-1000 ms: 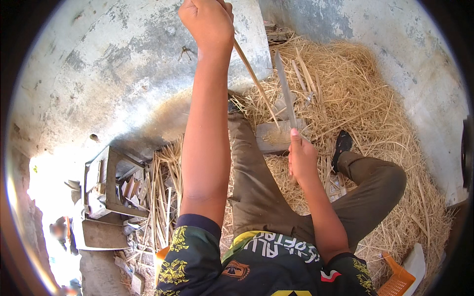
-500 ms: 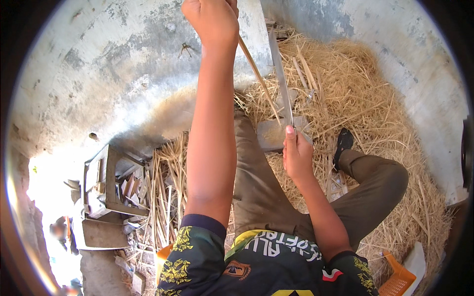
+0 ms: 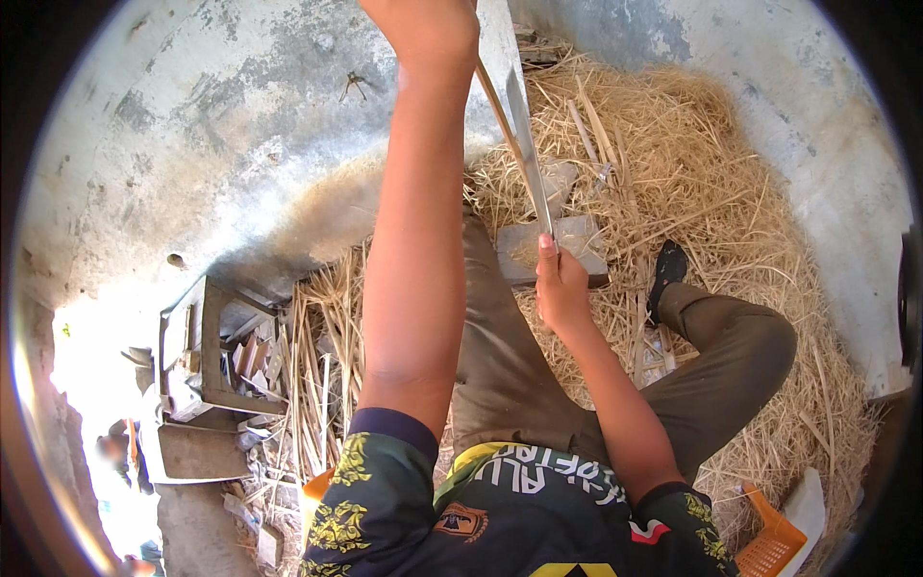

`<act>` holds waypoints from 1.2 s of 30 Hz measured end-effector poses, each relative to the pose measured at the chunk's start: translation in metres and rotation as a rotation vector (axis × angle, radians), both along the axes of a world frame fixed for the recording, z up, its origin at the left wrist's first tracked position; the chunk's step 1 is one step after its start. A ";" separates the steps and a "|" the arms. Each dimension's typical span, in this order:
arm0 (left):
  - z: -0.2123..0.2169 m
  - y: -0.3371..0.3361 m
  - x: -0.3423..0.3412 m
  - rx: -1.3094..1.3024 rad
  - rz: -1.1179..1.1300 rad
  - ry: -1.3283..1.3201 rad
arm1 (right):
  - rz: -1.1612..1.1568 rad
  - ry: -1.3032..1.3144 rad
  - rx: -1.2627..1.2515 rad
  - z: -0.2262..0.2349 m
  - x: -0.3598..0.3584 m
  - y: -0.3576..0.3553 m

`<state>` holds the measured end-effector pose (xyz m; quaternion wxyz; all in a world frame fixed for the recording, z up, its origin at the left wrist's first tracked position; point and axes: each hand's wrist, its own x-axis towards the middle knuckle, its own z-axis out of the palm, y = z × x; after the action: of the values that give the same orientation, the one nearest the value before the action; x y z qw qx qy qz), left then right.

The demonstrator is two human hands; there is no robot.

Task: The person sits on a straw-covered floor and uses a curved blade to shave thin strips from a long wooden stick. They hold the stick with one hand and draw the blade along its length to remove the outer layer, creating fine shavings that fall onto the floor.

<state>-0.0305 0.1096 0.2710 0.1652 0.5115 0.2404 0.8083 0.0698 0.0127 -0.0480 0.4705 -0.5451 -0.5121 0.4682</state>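
My left hand (image 3: 423,29) is raised to the top edge, closed on a thin bamboo strip (image 3: 500,115) that slants down to the right. My right hand (image 3: 562,288) grips the handle of a long knife (image 3: 531,163), thumb on its spine. The blade stands nearly upright beside the strip, touching or almost touching it. Just beyond the right hand a flat wooden block (image 3: 582,245) lies on the straw (image 3: 692,183). I sit on the ground with my legs in olive trousers (image 3: 500,375) bent in front of me.
A grey concrete floor (image 3: 221,144) spreads to the left and behind. A small wooden crate (image 3: 207,356) with scraps stands at left, next to a bundle of split strips (image 3: 317,385). An orange plastic basket (image 3: 769,548) sits at lower right.
My left hand has risen higher with the strip, now at the top edge. My right hand and the knife have shifted slightly left and up along the strip.
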 end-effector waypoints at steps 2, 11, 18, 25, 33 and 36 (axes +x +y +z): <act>0.001 -0.005 0.004 -0.021 0.056 0.013 | 0.012 0.040 -0.103 -0.010 0.003 0.006; 0.001 0.001 -0.001 -0.003 0.069 -0.019 | -0.008 0.064 0.054 0.022 -0.016 0.002; 0.002 0.010 -0.009 -0.002 -0.129 -0.076 | 0.011 -0.200 -0.156 -0.076 0.004 0.021; -0.002 0.017 -0.037 0.049 -0.097 -0.071 | 0.062 -0.088 0.077 0.004 -0.012 -0.002; 0.003 0.018 -0.017 -0.010 0.059 0.015 | -0.004 -0.303 -0.220 -0.150 0.010 0.005; 0.000 0.040 -0.023 0.050 0.432 0.212 | -0.052 -0.107 -0.185 -0.132 -0.003 0.012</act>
<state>-0.0532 0.1492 0.2713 -0.0504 0.5342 0.3403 0.7722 0.0670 0.0244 -0.1803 0.4022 -0.6236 -0.4768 0.4711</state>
